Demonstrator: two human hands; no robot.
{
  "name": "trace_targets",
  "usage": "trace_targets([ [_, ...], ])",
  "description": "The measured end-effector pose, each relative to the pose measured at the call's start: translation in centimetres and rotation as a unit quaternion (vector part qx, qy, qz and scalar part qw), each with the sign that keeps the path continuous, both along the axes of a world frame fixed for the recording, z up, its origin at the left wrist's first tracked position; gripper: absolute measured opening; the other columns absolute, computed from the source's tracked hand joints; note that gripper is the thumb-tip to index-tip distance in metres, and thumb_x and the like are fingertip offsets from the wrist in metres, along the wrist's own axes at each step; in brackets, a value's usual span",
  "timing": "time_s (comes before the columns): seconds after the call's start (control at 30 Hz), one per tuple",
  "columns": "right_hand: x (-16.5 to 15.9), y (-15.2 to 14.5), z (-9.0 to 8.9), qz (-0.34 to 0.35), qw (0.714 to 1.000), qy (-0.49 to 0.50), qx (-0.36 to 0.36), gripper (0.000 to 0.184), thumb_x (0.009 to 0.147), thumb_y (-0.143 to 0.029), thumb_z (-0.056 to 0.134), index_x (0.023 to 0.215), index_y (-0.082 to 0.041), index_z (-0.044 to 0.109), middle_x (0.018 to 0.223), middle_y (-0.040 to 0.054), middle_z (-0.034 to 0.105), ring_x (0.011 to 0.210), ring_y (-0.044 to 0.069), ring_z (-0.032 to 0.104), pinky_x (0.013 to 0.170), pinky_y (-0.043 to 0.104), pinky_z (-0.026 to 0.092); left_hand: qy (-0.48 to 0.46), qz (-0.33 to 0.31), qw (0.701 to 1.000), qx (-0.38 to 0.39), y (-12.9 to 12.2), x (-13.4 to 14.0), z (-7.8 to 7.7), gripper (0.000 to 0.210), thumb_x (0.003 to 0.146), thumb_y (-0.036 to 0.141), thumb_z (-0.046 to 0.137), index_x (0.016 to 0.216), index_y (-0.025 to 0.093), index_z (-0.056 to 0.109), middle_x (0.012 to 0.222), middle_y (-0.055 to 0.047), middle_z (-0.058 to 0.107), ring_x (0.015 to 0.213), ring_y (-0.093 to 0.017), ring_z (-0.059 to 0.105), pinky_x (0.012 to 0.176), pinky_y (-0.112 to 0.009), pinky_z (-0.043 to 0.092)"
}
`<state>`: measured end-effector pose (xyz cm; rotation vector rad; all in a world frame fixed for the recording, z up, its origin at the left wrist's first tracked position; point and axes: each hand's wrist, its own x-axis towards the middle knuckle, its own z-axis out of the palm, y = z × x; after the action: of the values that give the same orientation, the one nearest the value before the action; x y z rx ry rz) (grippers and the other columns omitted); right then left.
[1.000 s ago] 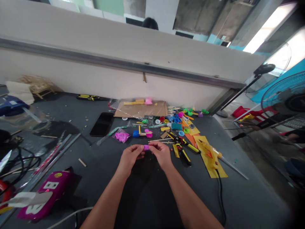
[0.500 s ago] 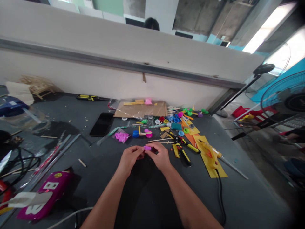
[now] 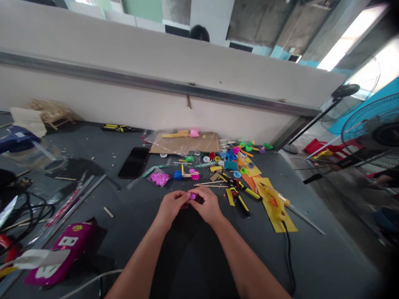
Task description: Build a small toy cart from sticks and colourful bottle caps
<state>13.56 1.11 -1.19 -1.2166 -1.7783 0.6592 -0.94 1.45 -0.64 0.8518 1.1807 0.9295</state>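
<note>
Between my fingertips, low over the dark table, is a small piece of purple modelling clay [image 3: 193, 196]. My left hand [image 3: 171, 206] pinches it from the left, and my right hand [image 3: 208, 204] has its thumb and fingers on it from the right. Part of the clay is hidden behind the fingers. Just beyond my hands lies a small model of blue and pink clay with yellow sticks [image 3: 186, 175]. To its left is a clear bag of purple clay [image 3: 160, 178]. Thin wooden sticks [image 3: 213, 184] lie past my right hand.
To the right are yellow-handled pliers [image 3: 240, 200] and a yellow glue gun [image 3: 279, 203] with a black cord. A phone [image 3: 134, 162], cardboard [image 3: 183, 143] and several coloured caps [image 3: 230, 156] lie farther back. A magenta device [image 3: 62, 253] sits front left; a white partition [image 3: 140, 99] stands behind.
The fingers of my right hand have shifted slightly around the purple clay, and less of it shows. My left hand stays nearly in place. The items on the table lie as before.
</note>
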Motion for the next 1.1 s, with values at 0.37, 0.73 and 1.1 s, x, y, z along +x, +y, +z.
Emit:
trace_targets([
  [0.37, 3.5, 3.2, 2.3, -0.133, 0.983, 0.109, -0.064, 0.029, 0.076, -0.042, 0.058, 0.091, -0.019, 0.068, 0.074, 0.0011, 0.066, 0.062, 0.014, 0.055, 0.057, 0.024, 0.044, 0.211, -0.001, 0.975, 0.072, -0.2, -0.4, -0.3, 0.026, 0.076, 0.039, 0.052, 0.079, 0.017, 0.066, 0.08, -0.006, 0.067, 0.072, -0.017, 0.061, 0.063, -0.026, 0.047],
  [0.73, 4.8, 9.4, -0.1, -0.028, 0.999, 0.024, 0.002, 0.022, 0.074, -0.036, 0.06, 0.085, -0.018, 0.068, 0.078, 0.0015, 0.067, 0.065, 0.014, 0.057, 0.061, 0.024, 0.044, 0.485, -0.095, 0.851, 0.179, 1.2, 0.9, 2.4, 0.016, 0.077, 0.026, 0.052, 0.073, 0.019, 0.066, 0.077, -0.007, 0.069, 0.075, -0.02, 0.062, 0.067, -0.026, 0.039],
  [1.1, 4.3, 9.0, -1.6, -0.032, 0.997, 0.006, 0.064, 0.017, 0.076, -0.032, 0.059, 0.085, -0.019, 0.066, 0.083, 0.0038, 0.063, 0.073, 0.015, 0.054, 0.068, 0.026, 0.044, 0.272, 0.065, 0.952, 0.124, 3.6, 2.7, -2.3, 0.018, 0.079, 0.022, 0.042, 0.09, 0.018, 0.056, 0.073, -0.002, 0.064, 0.06, -0.012, 0.062, 0.052, -0.021, 0.048],
])
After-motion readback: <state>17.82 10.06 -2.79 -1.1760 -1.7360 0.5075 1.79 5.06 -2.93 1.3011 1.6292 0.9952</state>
